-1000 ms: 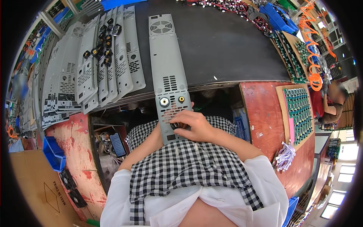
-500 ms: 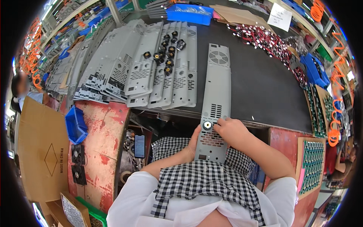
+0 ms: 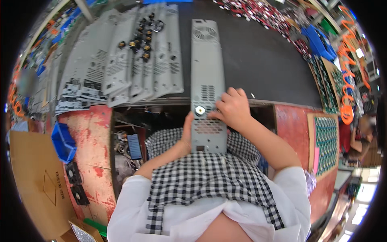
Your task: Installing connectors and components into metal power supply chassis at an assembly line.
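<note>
Centrally, the left hand [image 3: 186, 135] grips the long grey metal panel's [image 3: 207, 76] near edge while the right hand [image 3: 233, 108] presses fingers beside its round connector [image 3: 199, 110].

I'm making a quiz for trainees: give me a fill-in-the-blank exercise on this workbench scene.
1. The right hand rests on a long ____ metal panel.
2. The left hand grips the panel's ____ edge.
3. The other panels lie to that panel's ____.
Missing words: grey; left; left.
</note>
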{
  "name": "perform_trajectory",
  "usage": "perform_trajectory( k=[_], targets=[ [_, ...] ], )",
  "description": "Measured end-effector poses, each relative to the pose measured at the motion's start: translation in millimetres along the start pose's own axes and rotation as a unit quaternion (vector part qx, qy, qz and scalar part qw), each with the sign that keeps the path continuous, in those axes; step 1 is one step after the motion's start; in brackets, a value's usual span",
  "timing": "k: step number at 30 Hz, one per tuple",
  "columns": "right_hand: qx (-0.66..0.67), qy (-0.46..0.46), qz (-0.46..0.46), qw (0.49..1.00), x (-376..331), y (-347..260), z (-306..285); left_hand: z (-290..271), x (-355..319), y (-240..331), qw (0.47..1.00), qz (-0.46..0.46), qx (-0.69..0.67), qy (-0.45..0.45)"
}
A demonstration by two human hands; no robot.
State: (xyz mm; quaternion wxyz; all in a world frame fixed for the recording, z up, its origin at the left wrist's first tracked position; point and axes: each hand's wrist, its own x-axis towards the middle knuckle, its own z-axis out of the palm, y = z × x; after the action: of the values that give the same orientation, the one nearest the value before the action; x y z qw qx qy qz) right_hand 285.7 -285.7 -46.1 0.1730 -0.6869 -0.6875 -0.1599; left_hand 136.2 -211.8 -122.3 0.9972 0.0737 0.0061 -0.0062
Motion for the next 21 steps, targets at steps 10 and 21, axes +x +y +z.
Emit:
perform_trajectory(
  k=[10, 21],
  targets=[
    [0.104, -0.081, -0.031, 0.991, -12, 10, 5, -4, 0, -1, 0.997, -0.003, 0.061, 0.045],
    [0.034, -0.192, -0.006, 0.981, 6, 13, -1, -5, 2, -4, 0.998, -0.005, 0.057, 0.025]
  ],
)
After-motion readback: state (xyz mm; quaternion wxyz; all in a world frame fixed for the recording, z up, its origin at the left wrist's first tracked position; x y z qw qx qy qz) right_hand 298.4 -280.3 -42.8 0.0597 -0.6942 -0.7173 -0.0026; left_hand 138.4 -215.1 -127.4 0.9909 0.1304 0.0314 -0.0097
